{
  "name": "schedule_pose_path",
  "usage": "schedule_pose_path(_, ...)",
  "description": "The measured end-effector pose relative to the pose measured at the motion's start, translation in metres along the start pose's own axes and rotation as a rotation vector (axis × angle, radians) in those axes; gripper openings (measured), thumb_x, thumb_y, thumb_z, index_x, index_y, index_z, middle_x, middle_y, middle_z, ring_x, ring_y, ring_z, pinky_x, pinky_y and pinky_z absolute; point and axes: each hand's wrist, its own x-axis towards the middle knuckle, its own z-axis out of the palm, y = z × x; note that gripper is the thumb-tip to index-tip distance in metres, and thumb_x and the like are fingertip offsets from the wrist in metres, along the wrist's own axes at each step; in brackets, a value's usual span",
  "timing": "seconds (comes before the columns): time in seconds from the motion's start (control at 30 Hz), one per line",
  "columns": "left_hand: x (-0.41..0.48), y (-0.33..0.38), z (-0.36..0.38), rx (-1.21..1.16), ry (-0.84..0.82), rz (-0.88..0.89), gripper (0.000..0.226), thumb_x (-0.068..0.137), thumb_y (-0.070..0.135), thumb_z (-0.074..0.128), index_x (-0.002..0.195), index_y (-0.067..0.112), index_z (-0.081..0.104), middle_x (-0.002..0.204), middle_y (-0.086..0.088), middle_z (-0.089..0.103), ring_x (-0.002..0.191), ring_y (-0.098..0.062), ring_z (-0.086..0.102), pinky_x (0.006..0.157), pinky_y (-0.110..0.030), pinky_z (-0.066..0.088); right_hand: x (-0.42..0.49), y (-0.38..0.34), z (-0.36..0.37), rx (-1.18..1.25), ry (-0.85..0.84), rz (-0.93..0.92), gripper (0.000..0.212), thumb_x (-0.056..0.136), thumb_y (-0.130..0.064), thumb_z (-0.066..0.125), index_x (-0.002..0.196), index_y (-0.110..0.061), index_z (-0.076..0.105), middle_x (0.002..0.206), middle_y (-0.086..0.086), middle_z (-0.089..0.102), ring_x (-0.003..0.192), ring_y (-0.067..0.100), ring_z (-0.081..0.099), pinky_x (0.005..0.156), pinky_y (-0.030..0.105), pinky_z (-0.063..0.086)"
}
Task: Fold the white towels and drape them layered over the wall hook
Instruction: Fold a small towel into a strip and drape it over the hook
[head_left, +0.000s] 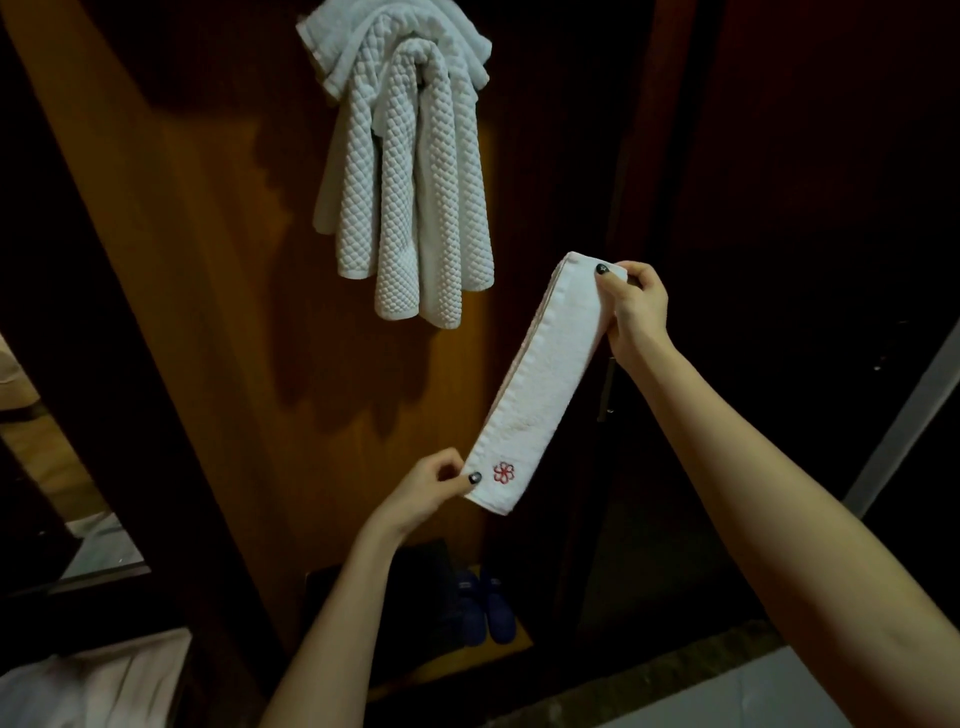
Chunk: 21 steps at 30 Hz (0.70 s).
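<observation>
Step in hand, as judged: drape the folded white towel (540, 384) over the waffle-weave towels (410, 197) already hanging on the wooden panel (208, 260). Hold the strip taut with its layered edges aligned, then centre its midpoint over the hook, which the hung towels hide, so both ends fall evenly. The strip is in the air, below and right of the hung towels, apart from them. The left hand (431, 486) pinches its lower end beside the red flower embroidery (504, 472), thumb on top. The right hand (636, 312) pinches the upper end likewise, fingers curled.
</observation>
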Motion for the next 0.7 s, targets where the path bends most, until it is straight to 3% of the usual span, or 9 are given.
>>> schedule_pose_path(0.1,0.005,-0.001,-0.006,-0.209,0.139,-0.079,0.017,0.096,0.017,0.058,0.081,0.019,0.051,0.09,0.001,0.059,0.082,-0.007,0.053,0.071,-0.027,0.039,0.003,-0.003,0.001,0.033,-0.013,0.01,0.012,0.092,-0.004,0.061,0.09,-0.012,0.054,0.091,0.005,0.06,0.077,0.015,0.062,0.064,0.029,0.053)
schedule_pose_path(0.2,0.014,0.002,-0.016,-0.358,0.229,-0.112,0.009,0.096,0.021,0.058,0.087,0.021,0.055,0.097,0.003,0.065,0.092,-0.013,0.059,0.075,-0.035,0.041,0.006,-0.002,0.003,-0.007,-0.018,-0.038,0.011,0.092,-0.002,0.059,0.098,-0.01,0.055,0.094,0.004,0.06,0.08,0.016,0.062,0.063,0.028,0.054)
schedule_pose_path(0.27,0.019,0.008,-0.032,-0.383,0.234,-0.075,0.006,0.095,0.018,0.06,0.096,0.024,0.059,0.103,-0.001,0.067,0.093,-0.016,0.064,0.074,-0.033,0.048,0.009,-0.003,0.003,-0.129,-0.063,-0.12,0.016,0.092,-0.001,0.058,0.106,-0.009,0.059,0.096,0.004,0.061,0.084,0.016,0.063,0.066,0.027,0.056)
schedule_pose_path(0.37,0.024,0.024,-0.064,-0.359,0.174,-0.012,0.031,0.093,0.013,0.061,0.111,0.038,0.066,0.112,0.008,0.07,0.097,-0.005,0.068,0.067,-0.022,0.053,0.017,-0.011,0.002,-0.289,-0.202,-0.188,0.029,0.093,0.001,0.053,0.118,-0.008,0.063,0.097,0.001,0.065,0.088,0.016,0.066,0.067,0.024,0.056)
schedule_pose_path(0.5,0.033,0.057,-0.108,-0.331,0.16,0.067,0.034,0.093,-0.002,0.054,0.107,0.023,0.073,0.115,0.006,0.071,0.105,-0.007,0.066,0.074,-0.019,0.055,0.032,-0.025,0.007,-0.245,-0.32,-0.131,0.049,0.092,0.01,0.047,0.128,-0.022,0.057,0.07,-0.006,0.065,0.051,0.001,0.057,0.051,0.016,0.048)
schedule_pose_path(0.6,0.042,0.087,-0.137,-0.246,0.127,0.106,0.027,0.092,-0.005,0.053,0.104,0.011,0.072,0.109,0.0,0.073,0.1,-0.009,0.069,0.075,-0.017,0.054,0.046,-0.037,0.019,-0.258,-0.349,-0.118,0.047,0.089,0.013,0.045,0.125,-0.012,0.063,0.086,0.003,0.064,0.055,0.001,0.059,0.053,0.016,0.049)
schedule_pose_path(0.7,0.049,0.118,-0.167,-0.121,0.119,0.134,0.023,0.092,-0.002,0.056,0.103,0.009,0.073,0.106,0.003,0.074,0.1,-0.007,0.068,0.077,-0.015,0.052,0.061,-0.052,0.036,-0.272,-0.369,-0.114,0.037,0.089,0.011,0.045,0.105,-0.01,0.071,0.099,0.005,0.063,0.068,0.002,0.066,0.057,0.018,0.052)
